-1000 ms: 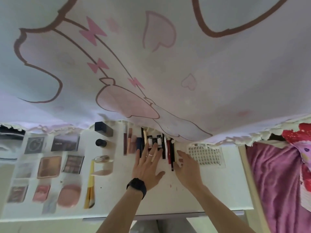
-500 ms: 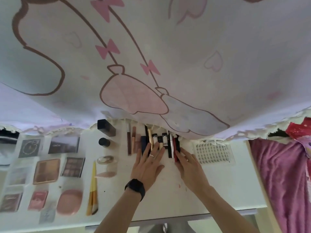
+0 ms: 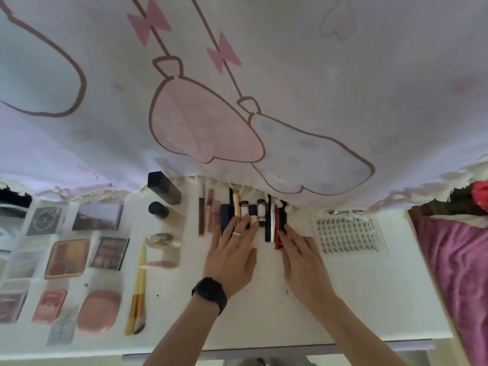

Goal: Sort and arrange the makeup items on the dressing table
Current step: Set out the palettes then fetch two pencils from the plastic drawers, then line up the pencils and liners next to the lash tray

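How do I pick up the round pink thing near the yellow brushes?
Come straight down on the round pink compact and pinch its rim, thumb on the near edge, fingers on the far edge. It lies flat with no handle, and the yellow brushes and a pink square case sit close on its sides.

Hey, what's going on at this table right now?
A person is tidying makeup on a white table. The left hand, fingers straight, rests on a cluster of small tubes. The right hand presses flat against the thin black and red sticks beside them, apparently squaring up the row. Palettes and brushes lie in rows to the left, and a lash tray sits to the right.
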`<action>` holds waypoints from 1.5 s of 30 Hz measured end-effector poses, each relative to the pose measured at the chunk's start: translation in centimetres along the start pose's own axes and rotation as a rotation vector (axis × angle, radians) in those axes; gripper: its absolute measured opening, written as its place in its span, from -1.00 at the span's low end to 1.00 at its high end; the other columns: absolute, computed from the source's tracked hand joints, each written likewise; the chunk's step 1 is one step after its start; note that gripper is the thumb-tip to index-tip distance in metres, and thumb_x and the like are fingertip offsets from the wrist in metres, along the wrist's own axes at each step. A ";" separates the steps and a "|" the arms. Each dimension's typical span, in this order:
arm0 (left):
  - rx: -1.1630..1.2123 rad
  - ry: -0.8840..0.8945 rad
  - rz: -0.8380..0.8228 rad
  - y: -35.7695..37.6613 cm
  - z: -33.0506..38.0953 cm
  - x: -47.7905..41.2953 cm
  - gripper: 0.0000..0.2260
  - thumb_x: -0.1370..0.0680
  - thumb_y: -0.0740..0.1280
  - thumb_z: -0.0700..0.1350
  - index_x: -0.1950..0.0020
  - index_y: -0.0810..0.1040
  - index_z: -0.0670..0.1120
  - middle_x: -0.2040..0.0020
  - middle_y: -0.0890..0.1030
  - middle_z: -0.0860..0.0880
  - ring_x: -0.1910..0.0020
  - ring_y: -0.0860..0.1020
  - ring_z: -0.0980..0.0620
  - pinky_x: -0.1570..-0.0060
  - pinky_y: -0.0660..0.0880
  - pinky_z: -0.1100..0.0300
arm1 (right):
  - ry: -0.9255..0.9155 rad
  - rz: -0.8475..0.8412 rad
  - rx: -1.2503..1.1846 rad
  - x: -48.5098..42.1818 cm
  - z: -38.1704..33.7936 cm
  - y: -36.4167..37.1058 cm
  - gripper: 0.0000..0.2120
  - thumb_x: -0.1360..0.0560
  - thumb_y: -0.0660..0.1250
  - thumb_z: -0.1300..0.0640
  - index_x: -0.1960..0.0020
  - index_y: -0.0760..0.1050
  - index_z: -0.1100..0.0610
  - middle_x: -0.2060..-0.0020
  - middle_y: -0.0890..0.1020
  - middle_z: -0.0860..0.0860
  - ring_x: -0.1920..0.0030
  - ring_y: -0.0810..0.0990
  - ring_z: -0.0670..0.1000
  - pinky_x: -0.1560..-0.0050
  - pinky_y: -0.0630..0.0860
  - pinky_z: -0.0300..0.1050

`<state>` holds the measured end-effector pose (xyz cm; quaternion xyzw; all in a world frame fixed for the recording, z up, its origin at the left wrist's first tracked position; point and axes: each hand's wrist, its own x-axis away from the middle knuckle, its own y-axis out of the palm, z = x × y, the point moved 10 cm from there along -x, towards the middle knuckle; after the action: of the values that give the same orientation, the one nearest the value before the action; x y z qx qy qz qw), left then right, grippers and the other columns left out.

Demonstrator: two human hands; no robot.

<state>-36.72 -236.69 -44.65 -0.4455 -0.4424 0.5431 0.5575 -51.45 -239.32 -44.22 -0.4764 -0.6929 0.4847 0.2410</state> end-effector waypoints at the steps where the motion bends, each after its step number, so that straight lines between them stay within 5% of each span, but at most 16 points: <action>1: 0.001 0.003 0.030 0.0 0.1 -0.1 -0.48 -0.56 0.26 0.01 -0.53 0.33 0.01 -0.55 0.31 -0.02 -0.53 0.27 -0.10 -0.48 0.17 -0.13 | -0.013 0.010 -0.008 0.0 0.0 0.0 -0.50 -0.37 0.57 0.33 -0.30 0.58 0.28 -0.31 0.59 0.16 -0.02 0.60 0.14 -0.06 0.64 -0.04; 7: -0.018 0.038 0.188 0.5 0.9 0.2 -0.52 -0.57 0.20 0.07 -0.49 0.39 0.02 -0.49 0.40 -0.02 -0.50 0.33 -0.10 -0.46 0.24 -0.19 | -0.089 0.021 -0.025 1.4 0.1 0.4 -0.47 -0.43 0.46 0.33 -0.39 0.49 0.30 -0.42 0.48 0.17 -0.23 0.48 0.11 -0.25 0.45 -0.12; 14: 0.008 0.048 0.234 1.6 0.7 0.4 -0.49 -0.61 0.08 0.13 -0.57 0.23 0.10 -0.55 0.30 0.00 -0.56 0.20 -0.04 -0.52 0.07 -0.13 | -0.153 0.111 0.041 1.6 -0.1 1.2 -0.33 -0.11 0.56 0.48 -0.23 0.59 0.38 -0.22 0.62 0.27 0.03 0.64 0.29 -0.03 0.64 0.06; 21: -0.060 -0.001 0.211 1.4 3.3 3.4 -0.52 -0.64 0.15 0.02 -0.57 0.19 0.12 -0.57 0.25 0.06 -0.57 0.12 0.02 -0.53 0.00 -0.04 | -0.090 0.174 -0.086 5.1 -0.8 -0.2 -0.54 -0.61 0.19 0.30 -0.51 0.37 0.17 -0.46 0.45 0.04 -0.36 0.39 0.11 -0.38 0.30 -0.16; 31: 0.115 0.070 0.114 2.4 11.5 6.5 -0.46 -0.62 0.20 0.02 -0.58 0.13 0.11 -0.55 0.26 0.04 -0.52 0.20 0.01 -0.48 0.18 0.07 | 0.029 0.189 0.049 12.5 7.1 -4.6 -0.63 -0.65 0.17 0.04 -0.43 0.45 0.00 -0.39 0.49 -0.12 -0.44 0.29 -0.04 -0.34 0.42 -0.12; 35: 0.167 0.081 0.112 2.6 13.4 3.9 -0.48 -0.63 0.20 0.03 -0.58 0.16 0.08 -0.55 0.25 0.02 -0.52 0.21 -0.01 -0.46 0.24 0.06 | 0.082 0.204 0.154 12.6 11.4 -5.7 -0.68 -0.63 0.15 -0.07 -0.26 0.55 -0.01 -0.27 0.56 -0.09 -0.31 0.40 0.03 -0.29 0.39 -0.14; 40: 0.152 0.106 0.111 3.6 15.7 -0.4 -0.45 -0.62 0.18 0.10 -0.59 0.12 0.10 -0.60 0.16 0.04 -0.55 0.14 0.00 -0.49 0.15 0.07 | 0.090 0.308 0.120 12.0 12.8 -5.8 -0.72 -0.53 0.29 -0.09 -0.14 0.60 0.01 -0.10 0.60 -0.06 -0.15 0.51 0.03 -0.20 0.47 -0.09; 43: 0.061 0.135 0.041 5.1 16.6 -1.9 -0.45 -0.64 0.11 0.12 -0.61 0.06 0.08 -0.63 0.07 0.03 -0.59 0.03 0.04 -0.53 0.01 0.03 | 0.188 0.375 0.024 12.2 14.1 -6.2 -0.69 -0.50 0.35 -0.10 -0.18 0.58 0.00 -0.14 0.55 -0.06 -0.19 0.45 0.01 -0.23 0.44 -0.08; 45: 0.060 0.121 0.065 5.5 16.4 -1.8 -0.48 -0.64 0.09 0.14 -0.59 0.15 0.07 -0.61 0.16 0.03 -0.57 0.10 0.03 -0.52 0.08 0.06 | 0.260 0.425 -0.060 12.5 15.1 -6.7 -0.61 -0.49 0.37 -0.06 -0.26 0.51 0.06 -0.24 0.50 -0.01 -0.28 0.37 0.03 -0.31 0.40 -0.04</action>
<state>-53.93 -238.11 -46.54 -0.4749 -0.3769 0.5457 0.5784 -71.69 -235.36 -45.98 -0.6766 -0.5544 0.4385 0.2065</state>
